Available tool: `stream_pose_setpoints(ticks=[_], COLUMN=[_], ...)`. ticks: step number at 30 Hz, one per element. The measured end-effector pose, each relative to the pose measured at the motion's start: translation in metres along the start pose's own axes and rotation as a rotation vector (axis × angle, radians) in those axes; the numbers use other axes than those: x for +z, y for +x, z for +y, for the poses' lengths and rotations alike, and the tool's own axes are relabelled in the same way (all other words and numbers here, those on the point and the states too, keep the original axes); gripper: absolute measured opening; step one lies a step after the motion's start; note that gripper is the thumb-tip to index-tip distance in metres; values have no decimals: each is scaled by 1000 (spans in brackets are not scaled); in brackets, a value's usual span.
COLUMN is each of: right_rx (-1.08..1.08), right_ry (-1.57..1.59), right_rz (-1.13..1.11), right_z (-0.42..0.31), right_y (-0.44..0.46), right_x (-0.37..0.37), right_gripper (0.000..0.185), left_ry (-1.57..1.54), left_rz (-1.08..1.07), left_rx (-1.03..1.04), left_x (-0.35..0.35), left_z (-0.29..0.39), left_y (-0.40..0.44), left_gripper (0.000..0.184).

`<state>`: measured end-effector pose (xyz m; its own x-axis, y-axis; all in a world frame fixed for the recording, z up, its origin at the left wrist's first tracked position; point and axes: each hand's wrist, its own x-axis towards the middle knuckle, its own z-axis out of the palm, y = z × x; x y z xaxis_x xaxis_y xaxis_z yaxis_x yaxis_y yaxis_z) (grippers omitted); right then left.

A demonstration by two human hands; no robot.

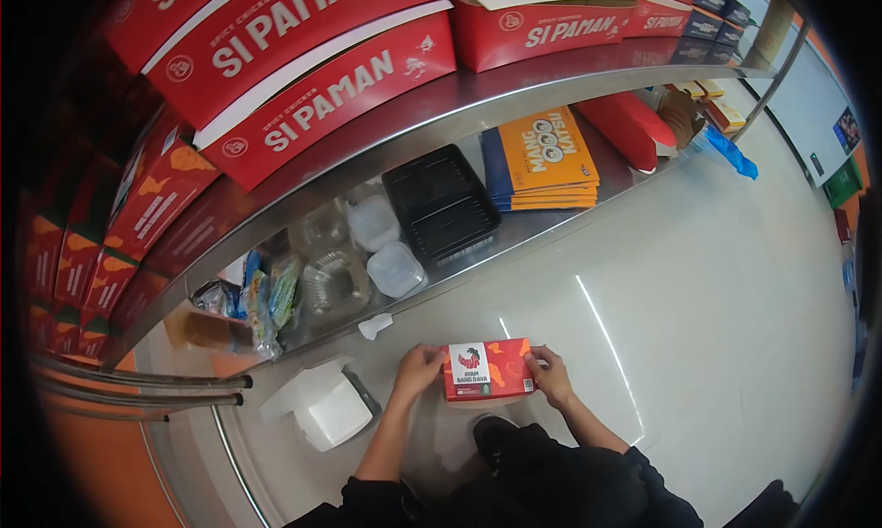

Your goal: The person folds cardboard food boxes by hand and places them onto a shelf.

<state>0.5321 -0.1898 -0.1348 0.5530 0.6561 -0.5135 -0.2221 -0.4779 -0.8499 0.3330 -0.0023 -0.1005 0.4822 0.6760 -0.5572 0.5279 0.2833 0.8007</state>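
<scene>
A red and orange food box (489,369) printed "Ayam Bang Dava" is held between my two hands, above the floor and in front of my body. My left hand (420,372) grips its left end with the fingers bent around the edge. At the opposite end, my right hand (550,377) pinches the right side near the top corner. The box's printed face is turned up toward me; its underside is hidden.
A steel shelf carries a black tray (441,202), clear plastic containers (336,280) and orange cartons (547,156). Red "Si Paman" boxes (331,96) stand on the level above. A white box (333,413) stands low at the left, near metal rails (147,390).
</scene>
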Motion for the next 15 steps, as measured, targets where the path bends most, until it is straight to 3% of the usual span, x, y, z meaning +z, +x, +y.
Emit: stream_pose_setpoints(ticks=[4, 6, 15], right_rx=[-32, -12, 33], right_ry=[4, -10, 28], right_rz=[9, 11, -73], right_z=[4, 1, -5], right_y=[3, 2, 0], right_x=[1, 3, 0], right_gripper=[30, 30, 32], left_ry=[54, 29, -42], left_rz=[-3, -103, -152], left_rx=[-87, -147, -204], left_x=[1, -2, -3], left_z=[1, 5, 7], left_y=[9, 9, 12], left_gripper=[39, 41, 35])
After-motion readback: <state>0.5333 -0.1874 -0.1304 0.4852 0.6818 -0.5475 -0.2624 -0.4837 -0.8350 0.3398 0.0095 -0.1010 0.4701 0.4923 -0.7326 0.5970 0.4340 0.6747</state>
